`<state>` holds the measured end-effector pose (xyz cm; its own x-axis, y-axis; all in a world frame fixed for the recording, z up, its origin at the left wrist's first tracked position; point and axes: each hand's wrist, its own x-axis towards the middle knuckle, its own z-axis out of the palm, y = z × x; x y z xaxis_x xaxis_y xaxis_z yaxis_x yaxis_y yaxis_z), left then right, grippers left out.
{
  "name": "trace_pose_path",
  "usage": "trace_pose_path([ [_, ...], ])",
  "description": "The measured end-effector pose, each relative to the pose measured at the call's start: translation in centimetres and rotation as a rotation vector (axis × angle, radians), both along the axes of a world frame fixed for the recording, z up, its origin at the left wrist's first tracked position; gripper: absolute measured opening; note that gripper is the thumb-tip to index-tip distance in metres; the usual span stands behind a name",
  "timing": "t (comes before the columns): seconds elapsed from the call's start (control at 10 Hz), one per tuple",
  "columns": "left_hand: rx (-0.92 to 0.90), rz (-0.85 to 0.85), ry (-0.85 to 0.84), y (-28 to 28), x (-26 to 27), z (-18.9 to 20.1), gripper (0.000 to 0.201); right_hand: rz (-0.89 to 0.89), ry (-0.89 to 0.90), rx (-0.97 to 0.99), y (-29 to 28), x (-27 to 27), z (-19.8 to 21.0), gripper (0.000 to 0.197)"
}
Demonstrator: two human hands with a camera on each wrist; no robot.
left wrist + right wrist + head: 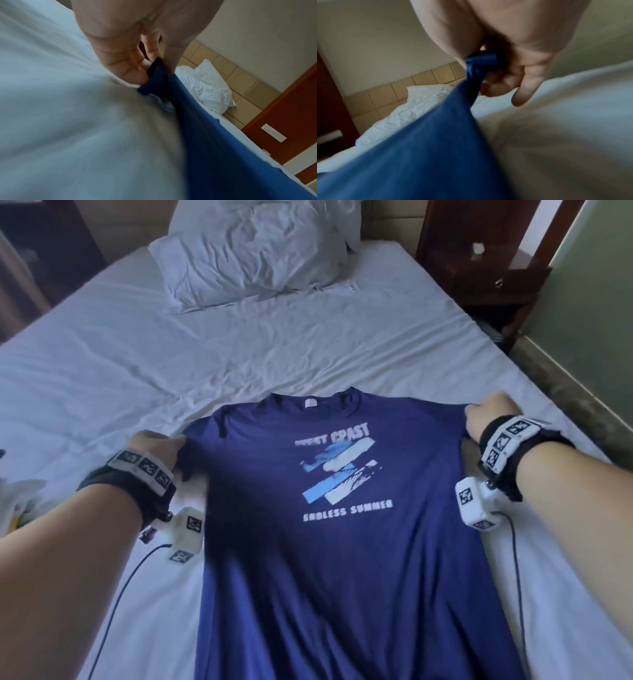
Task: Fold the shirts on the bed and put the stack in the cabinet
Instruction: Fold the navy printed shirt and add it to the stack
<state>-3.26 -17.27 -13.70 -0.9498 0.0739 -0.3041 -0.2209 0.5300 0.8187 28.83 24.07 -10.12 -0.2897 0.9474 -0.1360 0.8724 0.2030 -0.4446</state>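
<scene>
left grip (156,446): fingers pinch navy shirt (342,542) at its left shoulder | right grip (489,414): clenched on right shoulder | shirt: stretched between them, print up, over white bed (137,354) | pillows (253,258) beyond

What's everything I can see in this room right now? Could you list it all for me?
T-shirt: one, navy blue with a white and light-blue print, spread print-up on the near part of the bed.
Bed sheet: one, white, wrinkled, covering the mattress.
Pillows: a white rumpled pile at the head of the bed; count unclear.
Nightstand: one, dark reddish wood, to the right of the bed's head.
Wrist bands: two, black with white marker blocks, one per wrist.
Left hand: pinches the shirt's left shoulder.
Right hand: pinches the shirt's right shoulder.
</scene>
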Motion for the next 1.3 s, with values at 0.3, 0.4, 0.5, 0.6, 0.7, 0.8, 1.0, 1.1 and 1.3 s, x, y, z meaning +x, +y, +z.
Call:
trace_pose_path([
  [0.3,-0.008,-0.030,-0.428,-4.0,11.3,2.7,0.043,-0.114,0.121,-0.319,-7.8,7.8,-1.3,0.054],
  [0.4,-0.127,-0.190,-0.602,-6.8,17.4,4.0,0.048,-0.096,0.134,-0.617,-14.0,13.2,-1.0,0.046],
  [0.5,-0.217,-0.327,-0.681,-9.5,22.6,3.9,0.047,0.001,0.039,-0.832,-18.9,18.1,-0.6,0.051],
  [0.6,-0.283,-0.423,-0.686,-11.9,26.9,3.2,0.038,0.033,0.092,-0.906,-22.0,21.3,-1.4,0.043],
  [0.7,-0.269,-0.483,-0.672,-14.2,29.5,1.6,0.057,0.096,0.119,-0.786,-22.4,23.2,-4.7,0.067],
  [0.8,-0.088,-0.449,-0.635,-15.9,32.8,1.4,0.039,0.082,0.277,-0.615,-22.5,24.3,-5.4,0.038],
  [1.0,0.539,0.009,-0.469,-18.6,36.1,0.3,0.018,-0.175,0.659,-0.761,-29.3,28.6,0.0,0.009],
  [1.1,0.765,0.118,-0.478,-19.3,37.8,0.3,0.009,-0.239,0.718,-0.828,-31.3,30.1,-0.3,0.009],
  [1.3,0.739,0.251,-0.393,-21.5,38.9,-1.4,0.015,-0.417,0.850,-0.670,-32.6,32.0,-1.7,0.009],
])
